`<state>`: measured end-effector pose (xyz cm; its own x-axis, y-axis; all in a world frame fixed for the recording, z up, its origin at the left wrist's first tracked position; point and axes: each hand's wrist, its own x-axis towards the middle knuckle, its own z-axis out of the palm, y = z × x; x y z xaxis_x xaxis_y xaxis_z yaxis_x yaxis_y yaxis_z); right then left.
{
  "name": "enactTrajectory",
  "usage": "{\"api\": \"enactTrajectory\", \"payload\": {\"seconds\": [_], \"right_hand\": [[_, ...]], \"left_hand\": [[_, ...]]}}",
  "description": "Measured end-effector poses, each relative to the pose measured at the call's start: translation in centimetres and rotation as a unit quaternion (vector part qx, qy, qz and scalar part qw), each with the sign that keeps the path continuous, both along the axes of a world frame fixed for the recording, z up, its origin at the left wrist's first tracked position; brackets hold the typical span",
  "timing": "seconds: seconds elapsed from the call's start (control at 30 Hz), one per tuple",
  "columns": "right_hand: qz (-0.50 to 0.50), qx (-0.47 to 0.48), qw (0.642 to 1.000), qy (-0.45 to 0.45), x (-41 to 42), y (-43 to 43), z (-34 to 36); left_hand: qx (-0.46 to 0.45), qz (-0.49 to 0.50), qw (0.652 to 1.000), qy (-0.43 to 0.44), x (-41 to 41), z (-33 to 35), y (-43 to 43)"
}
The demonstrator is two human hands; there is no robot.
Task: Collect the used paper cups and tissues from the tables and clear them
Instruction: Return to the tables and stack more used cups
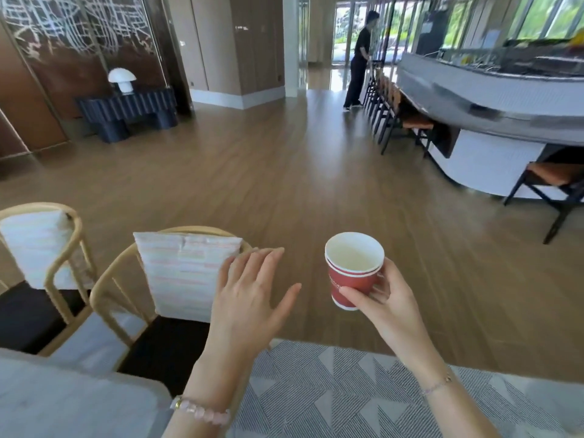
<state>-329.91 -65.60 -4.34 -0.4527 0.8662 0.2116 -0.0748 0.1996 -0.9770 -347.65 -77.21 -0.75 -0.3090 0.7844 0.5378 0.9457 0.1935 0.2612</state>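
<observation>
My right hand grips a stack of red paper cups with white insides, held upright in the air over the wooden floor. The top cup looks empty. My left hand hovers to the left of the cups, fingers spread and straight, holding nothing. It is in front of a chair cushion. No tissues show in this view.
A pale table corner lies at the lower left, with two rattan chairs and striped cushions beside it. A patterned rug is underfoot. A curved counter with stools stands at the right; a person stands far off.
</observation>
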Motion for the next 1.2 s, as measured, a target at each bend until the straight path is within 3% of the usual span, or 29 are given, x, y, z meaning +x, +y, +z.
{"api": "enactTrajectory", "payload": {"seconds": [0.5,0.83,1.2], "right_hand": [[-0.038,-0.004,0.999,-0.011,-5.5,26.3,-0.6],[0.026,-0.004,0.999,-0.023,-15.8,41.9,0.6],[0.168,-0.003,0.985,-0.027,-32.8,56.7,-0.8]], "left_hand": [[0.012,-0.004,1.000,0.019,-8.2,-2.0,27.8],[0.007,0.048,0.999,0.021,-16.9,-1.1,41.2],[-0.013,0.186,0.982,0.015,-29.2,-2.8,50.4]]}}
